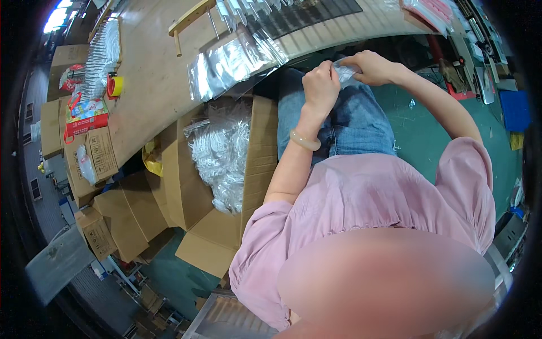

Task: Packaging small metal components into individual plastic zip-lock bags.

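Above my lap, close to the table's front edge, a small clear plastic bag (345, 72) is held between my hands. My left hand (322, 87), below a pale bangle, is closed at the bag's left side. The fingers of my right hand (370, 66) pinch its right side. Whether anything lies inside the bag is too small to tell. A stack of flat clear plastic bags (231, 65) overhangs the table edge to the left of my hands. Below it, an open cardboard box (259, 152) holds many bagged white pieces (220, 150).
On the table (152, 62) stand a wooden rack (192, 17) with metal rods, a row of white pieces (103, 56), a yellow tape roll (115, 86) and a red box (87, 117). Pink packets (432, 14) lie far right. More cartons (101, 150) crowd the left.
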Demonstrator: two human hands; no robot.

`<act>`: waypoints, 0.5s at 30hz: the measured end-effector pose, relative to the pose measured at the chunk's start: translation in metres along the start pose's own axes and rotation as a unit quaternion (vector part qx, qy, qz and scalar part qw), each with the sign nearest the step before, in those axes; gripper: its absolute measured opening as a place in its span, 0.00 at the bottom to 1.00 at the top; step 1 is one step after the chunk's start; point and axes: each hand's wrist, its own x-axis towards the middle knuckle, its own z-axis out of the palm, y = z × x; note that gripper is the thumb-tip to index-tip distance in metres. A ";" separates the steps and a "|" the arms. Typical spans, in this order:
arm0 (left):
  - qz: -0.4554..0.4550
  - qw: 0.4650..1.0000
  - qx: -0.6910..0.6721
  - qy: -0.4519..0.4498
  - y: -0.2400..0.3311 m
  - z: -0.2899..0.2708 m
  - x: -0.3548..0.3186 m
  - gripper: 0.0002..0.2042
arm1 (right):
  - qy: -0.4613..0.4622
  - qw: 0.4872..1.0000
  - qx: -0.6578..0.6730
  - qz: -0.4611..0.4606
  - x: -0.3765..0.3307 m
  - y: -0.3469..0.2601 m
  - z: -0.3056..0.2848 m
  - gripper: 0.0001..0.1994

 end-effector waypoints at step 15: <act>0.201 0.958 0.030 -0.202 -0.058 -0.047 -0.007 0.11 | 0.004 0.958 -0.132 -0.255 0.000 0.015 -0.022 0.11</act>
